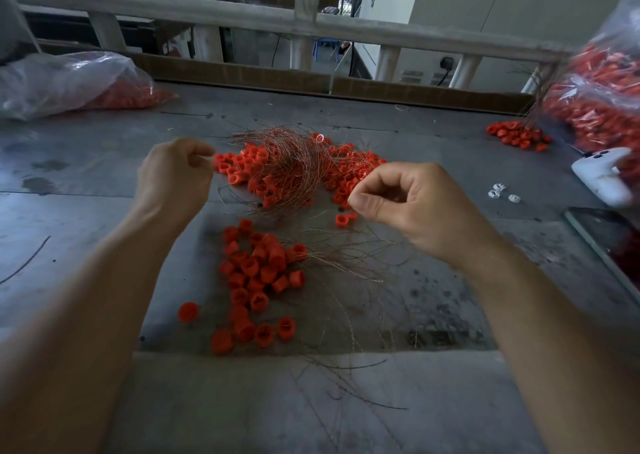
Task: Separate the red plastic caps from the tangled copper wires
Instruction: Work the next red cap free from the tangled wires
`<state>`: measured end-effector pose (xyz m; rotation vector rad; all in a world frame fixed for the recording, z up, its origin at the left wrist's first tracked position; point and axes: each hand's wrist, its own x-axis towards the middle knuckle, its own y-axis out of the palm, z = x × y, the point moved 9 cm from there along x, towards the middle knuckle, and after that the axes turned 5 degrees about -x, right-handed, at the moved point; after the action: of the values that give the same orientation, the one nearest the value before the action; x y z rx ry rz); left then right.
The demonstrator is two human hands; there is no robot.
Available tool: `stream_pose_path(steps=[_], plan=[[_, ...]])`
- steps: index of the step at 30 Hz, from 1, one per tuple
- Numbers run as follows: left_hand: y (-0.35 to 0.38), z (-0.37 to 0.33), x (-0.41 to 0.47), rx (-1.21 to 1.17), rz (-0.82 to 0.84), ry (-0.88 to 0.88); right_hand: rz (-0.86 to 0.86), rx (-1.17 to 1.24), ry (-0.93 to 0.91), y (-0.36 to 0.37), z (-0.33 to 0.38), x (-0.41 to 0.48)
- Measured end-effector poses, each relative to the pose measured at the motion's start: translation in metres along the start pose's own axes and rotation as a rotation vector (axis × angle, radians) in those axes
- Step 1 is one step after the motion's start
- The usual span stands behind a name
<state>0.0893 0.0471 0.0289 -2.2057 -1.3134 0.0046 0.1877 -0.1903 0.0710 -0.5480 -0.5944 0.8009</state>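
left hand and right hand above a grey table, each pinching a fine strand between thumb and curled fingertips, tangled copper wires heaped over red caps mid-table just beyond the hands, nearer cap cluster below them, plastic bags of caps at both sides

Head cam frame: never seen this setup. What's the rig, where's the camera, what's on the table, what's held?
No machine: a person works bare-handed, filmed by one camera worn on the head, looking down. The left hand and right hand hang over a grey table. Ahead lies a tangle of copper wires mixed with red caps; nearer, a pile of looser caps. A bag of red parts sits far left, another bag far right. Both hands pinch with curled fingers, probably on a fine strand, too thin to confirm.
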Motion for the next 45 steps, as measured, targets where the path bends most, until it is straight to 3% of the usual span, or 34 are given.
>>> stream_pose_path(steps=[6,10,15,19,29,37,41,45], plan=[[0.044,0.011,0.003,-0.005,0.303,0.089,-0.150,0.045,0.045,-0.018,-0.007,0.002],[0.057,0.012,0.001,0.167,0.379,0.153,-0.171,0.052,0.064,-0.019,-0.010,0.002],[0.038,-0.002,0.002,0.234,0.219,0.256,-0.153,0.052,0.061,-0.016,-0.011,0.003],[0.035,-0.008,-0.004,0.233,0.209,0.279,-0.148,0.053,0.062,-0.014,-0.012,0.003],[0.029,-0.011,-0.005,0.259,0.184,0.256,-0.159,0.034,0.066,-0.015,-0.012,0.004],[-0.009,-0.024,-0.008,0.218,-0.025,0.186,-0.215,0.014,0.087,-0.022,-0.016,0.005],[-0.014,-0.035,-0.015,0.095,-0.040,0.153,-0.297,-0.053,0.098,-0.030,-0.021,0.005],[-0.005,-0.052,-0.030,-0.171,0.069,0.180,-0.394,-0.219,0.129,-0.041,-0.029,0.005]])
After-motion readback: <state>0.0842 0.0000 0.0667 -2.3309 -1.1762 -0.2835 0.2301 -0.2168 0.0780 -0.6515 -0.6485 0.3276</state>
